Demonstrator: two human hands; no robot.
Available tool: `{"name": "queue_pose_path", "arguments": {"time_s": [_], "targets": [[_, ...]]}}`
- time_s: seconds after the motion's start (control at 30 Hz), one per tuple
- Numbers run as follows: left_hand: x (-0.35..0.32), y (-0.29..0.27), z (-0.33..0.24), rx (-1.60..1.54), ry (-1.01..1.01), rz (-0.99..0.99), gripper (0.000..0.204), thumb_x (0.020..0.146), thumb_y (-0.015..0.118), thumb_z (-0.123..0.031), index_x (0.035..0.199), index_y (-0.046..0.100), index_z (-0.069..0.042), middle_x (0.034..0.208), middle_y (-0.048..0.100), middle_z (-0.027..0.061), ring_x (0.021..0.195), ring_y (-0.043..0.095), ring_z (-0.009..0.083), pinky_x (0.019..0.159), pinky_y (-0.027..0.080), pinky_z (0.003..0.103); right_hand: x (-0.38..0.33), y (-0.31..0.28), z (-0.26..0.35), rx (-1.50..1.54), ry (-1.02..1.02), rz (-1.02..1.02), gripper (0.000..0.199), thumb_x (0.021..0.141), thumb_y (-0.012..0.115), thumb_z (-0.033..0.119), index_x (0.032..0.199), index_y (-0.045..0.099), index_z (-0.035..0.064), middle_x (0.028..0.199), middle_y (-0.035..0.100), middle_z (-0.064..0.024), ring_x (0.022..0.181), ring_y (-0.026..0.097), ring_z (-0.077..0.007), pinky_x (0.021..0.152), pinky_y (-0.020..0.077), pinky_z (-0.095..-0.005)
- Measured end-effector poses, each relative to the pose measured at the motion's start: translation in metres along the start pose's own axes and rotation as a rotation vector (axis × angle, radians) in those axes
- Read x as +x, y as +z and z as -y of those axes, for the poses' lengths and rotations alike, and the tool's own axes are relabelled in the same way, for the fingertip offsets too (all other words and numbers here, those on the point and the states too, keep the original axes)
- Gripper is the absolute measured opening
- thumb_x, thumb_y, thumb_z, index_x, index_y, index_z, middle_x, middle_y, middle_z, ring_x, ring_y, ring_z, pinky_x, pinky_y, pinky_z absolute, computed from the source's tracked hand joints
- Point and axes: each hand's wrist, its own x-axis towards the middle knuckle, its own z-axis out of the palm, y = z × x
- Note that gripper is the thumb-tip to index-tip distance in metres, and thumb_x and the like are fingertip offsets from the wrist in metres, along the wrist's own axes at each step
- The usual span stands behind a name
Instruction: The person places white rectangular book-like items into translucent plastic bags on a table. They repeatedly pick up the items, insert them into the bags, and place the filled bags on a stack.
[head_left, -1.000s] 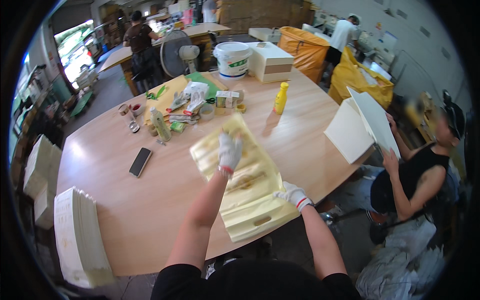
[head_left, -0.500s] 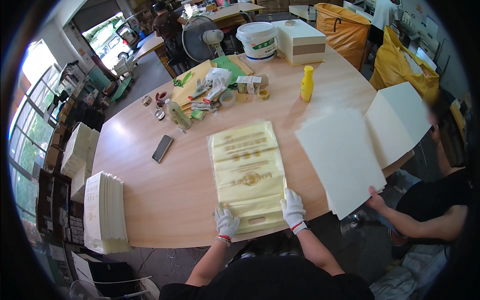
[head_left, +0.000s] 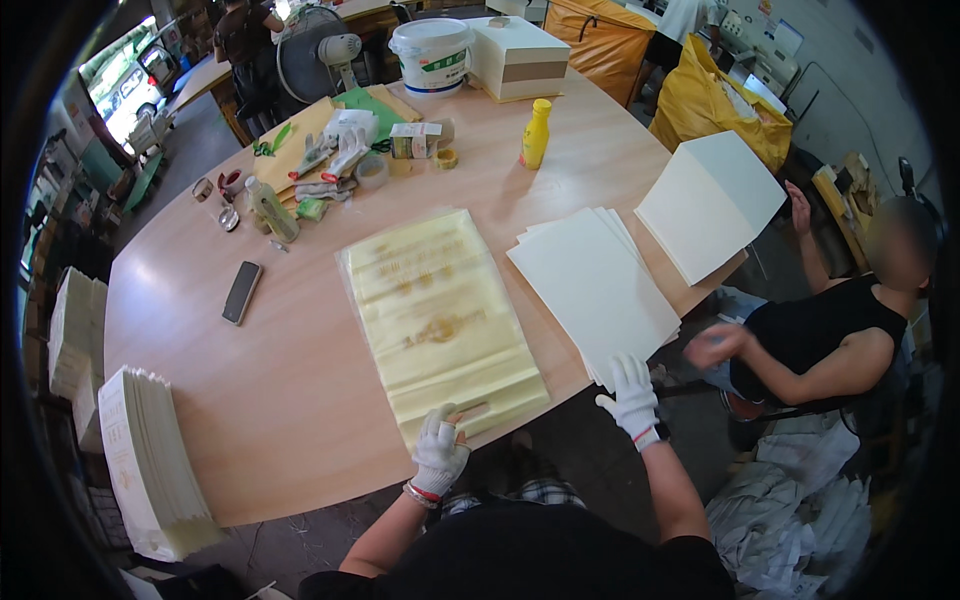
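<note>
A pale yellow plastic bag (head_left: 450, 290) with golden print and a slot handle lies on the table in front of me, in a stack whose depth I cannot tell. My left hand (head_left: 441, 450), in a white glove with some bare fingertips, is curled at the bag's near edge beside the handle slot, thumb and fingers closing on it. To the right, white sheets (head_left: 600, 290) lie slightly fanned at the table edge. My right hand (head_left: 631, 398), also gloved, reaches their near corner with fingers spread and holds nothing.
A co-worker (head_left: 820, 330) sits at the right, beside a folded white stack (head_left: 710, 205). Bundled bags (head_left: 150, 460) stand at the left edge. A phone (head_left: 241, 293), clear bottle (head_left: 271, 210), yellow bottle (head_left: 535, 135), tape rolls, gloves and white bucket (head_left: 431, 58) occupy the table.
The view has swung right. My right hand has left the bag for the white sheets. The co-worker has let go of those sheets, which now rest on the table. My left hand has curled.
</note>
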Motion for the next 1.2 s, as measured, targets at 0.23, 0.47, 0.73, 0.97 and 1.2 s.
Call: {"name": "queue_pose_path", "arguments": {"time_s": [0.23, 0.47, 0.73, 0.97, 1.2], "targets": [[-0.004, 0.012, -0.048, -0.256, -0.118, 0.271, 0.020, 0.074, 0.059, -0.006, 0.094, 0.060, -0.007, 0.086, 0.061, 0.0133, 0.082, 0.059, 0.0305, 0.069, 0.048, 0.037, 0.002, 0.028, -0.056, 0.265, 0.010, 0.202, 0.063, 0.071, 0.067, 0.039, 0.123, 0.045, 0.0110, 0.107, 0.057, -0.0157, 0.097, 0.055, -0.0328, 0.079, 0.0474, -0.0407], [0.065, 0.115, -0.107, -1.458, -0.735, 0.609, 0.025, 0.089, 0.052, -0.022, 0.107, 0.057, -0.005, 0.102, 0.061, 0.0067, 0.094, 0.056, 0.0186, 0.084, 0.045, 0.032, 0.016, -0.036, -0.021, 0.354, -0.314, -0.132, 0.009, 0.076, 0.059, 0.021, 0.082, 0.065, 0.0156, 0.080, 0.064, -0.0050, 0.074, 0.060, -0.0255, 0.065, 0.0483, -0.0366], [0.064, 0.046, -0.121, -0.639, -0.488, 0.765, 0.054, 0.077, 0.051, -0.020, 0.127, 0.040, -0.005, 0.105, 0.057, 0.0131, 0.092, 0.057, 0.0215, 0.082, 0.044, 0.033, -0.066, 0.045, -0.078, 2.014, 0.644, 0.241, 0.046, 0.090, 0.047, 0.044, 0.109, 0.056, 0.0033, 0.109, 0.057, -0.0110, 0.102, 0.053, -0.0180, 0.089, 0.0441, -0.0334], [-0.010, 0.090, -0.161, 0.249, -0.031, 0.617, 0.088, 0.071, 0.059, -0.031, 0.135, 0.012, 0.009, 0.138, 0.014, 0.0343, 0.129, 0.016, 0.0479, 0.103, 0.024, 0.051, -0.070, 0.032, 0.071, 1.369, 0.394, -0.075, 0.056, 0.084, 0.061, 0.036, 0.123, 0.044, -0.0005, 0.114, 0.051, -0.0161, 0.107, 0.049, -0.0213, 0.089, 0.0414, -0.0340], [0.028, 0.025, -0.021, 0.269, -0.058, 0.044, 0.026, 0.073, 0.065, -0.033, 0.087, 0.062, -0.010, 0.091, 0.061, 0.0103, 0.092, 0.052, 0.0336, 0.077, 0.042, 0.043, -0.067, 0.031, 0.059, 1.363, 0.582, -0.144, 0.015, 0.085, 0.058, 0.015, 0.087, 0.051, 0.0017, 0.074, 0.054, -0.0019, 0.066, 0.047, -0.0079, 0.058, 0.0411, -0.0249]]}}
